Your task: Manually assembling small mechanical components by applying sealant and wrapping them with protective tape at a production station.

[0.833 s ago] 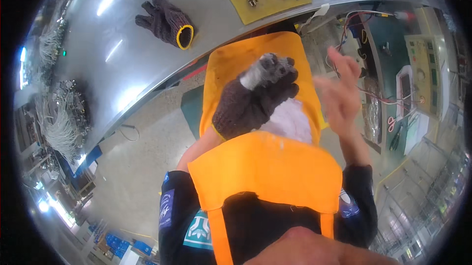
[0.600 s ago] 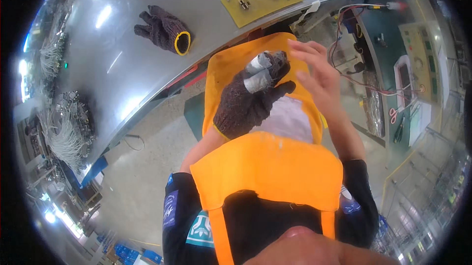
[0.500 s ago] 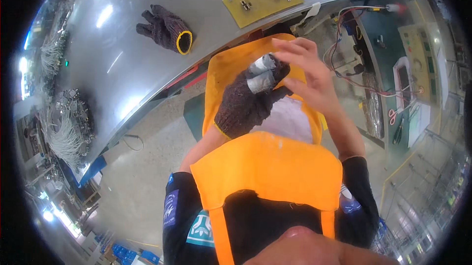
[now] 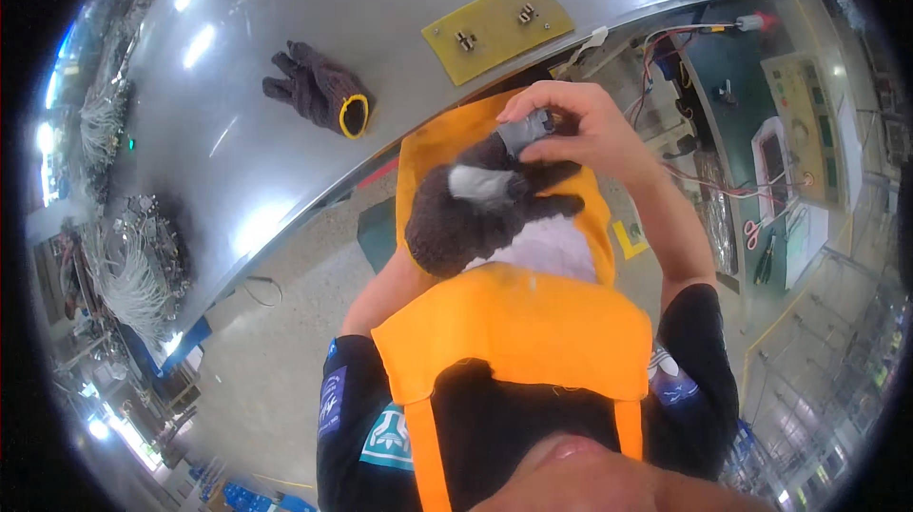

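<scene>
My left hand [image 4: 456,222] wears a dark knitted work glove with its cuff at my wrist. Its fingers are stretched out and apart over the apron, holding nothing that I can see. Grey tape [image 4: 521,135] wraps one finger of this glove, and a paler band of tape [image 4: 480,184] covers another. Bare and closed, my right hand [image 4: 592,136] pinches the grey-taped finger near its tip, thumb on the near side and fingers on the far side. A second dark glove [image 4: 316,89] with a yellow-rimmed cuff lies on the metal table.
Toward the front edge of the metal table [image 4: 238,27] lies a yellow board [image 4: 499,29] with two small metal clips. Bundles of white wires [image 4: 133,270] are at the left. On the right stand a green-topped bench with cables, scissors [image 4: 752,233] and pliers [image 4: 765,260].
My right hand has come from loosely spread fingers to a pinch on the taped glove finger. The gloved fingers have spread apart, and my left hand sits slightly lower.
</scene>
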Demonstrator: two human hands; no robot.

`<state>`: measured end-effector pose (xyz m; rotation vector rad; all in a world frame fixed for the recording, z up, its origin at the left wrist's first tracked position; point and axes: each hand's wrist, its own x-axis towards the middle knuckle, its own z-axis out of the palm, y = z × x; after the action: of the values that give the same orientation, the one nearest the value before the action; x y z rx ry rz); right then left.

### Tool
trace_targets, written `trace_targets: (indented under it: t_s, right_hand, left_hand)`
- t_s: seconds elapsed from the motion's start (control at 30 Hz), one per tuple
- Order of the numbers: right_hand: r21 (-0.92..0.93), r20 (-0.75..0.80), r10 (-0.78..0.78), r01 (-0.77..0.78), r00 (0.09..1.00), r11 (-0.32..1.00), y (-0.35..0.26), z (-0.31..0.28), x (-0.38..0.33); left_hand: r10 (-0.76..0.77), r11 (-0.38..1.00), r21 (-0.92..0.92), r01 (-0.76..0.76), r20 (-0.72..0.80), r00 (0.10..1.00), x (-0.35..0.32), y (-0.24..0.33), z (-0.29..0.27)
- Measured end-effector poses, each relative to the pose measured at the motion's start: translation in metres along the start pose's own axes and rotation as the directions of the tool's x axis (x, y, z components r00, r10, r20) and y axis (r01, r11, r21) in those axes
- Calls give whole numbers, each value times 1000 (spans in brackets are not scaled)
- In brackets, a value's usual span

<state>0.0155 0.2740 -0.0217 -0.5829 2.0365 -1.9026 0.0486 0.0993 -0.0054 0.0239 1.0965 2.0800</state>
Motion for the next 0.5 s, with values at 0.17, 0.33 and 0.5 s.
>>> trace_targets:
  t_s: [0.17,0.33,0.5]
  right_hand:
    - [147,14,18,-20,1000,989,8,-10,5]
    - [65,105,157,-165,982,984,4,-19,6]
    - [175,-196,-5,40,981,984,41,0,-16]
  left_hand:
    - [-125,864,-432,259,316,941,6,3,-13]
    - [-345,853,-345,392,191,919,14,2,-20]
    - [-290,790,-554,264,42,956,33,-11,-35]
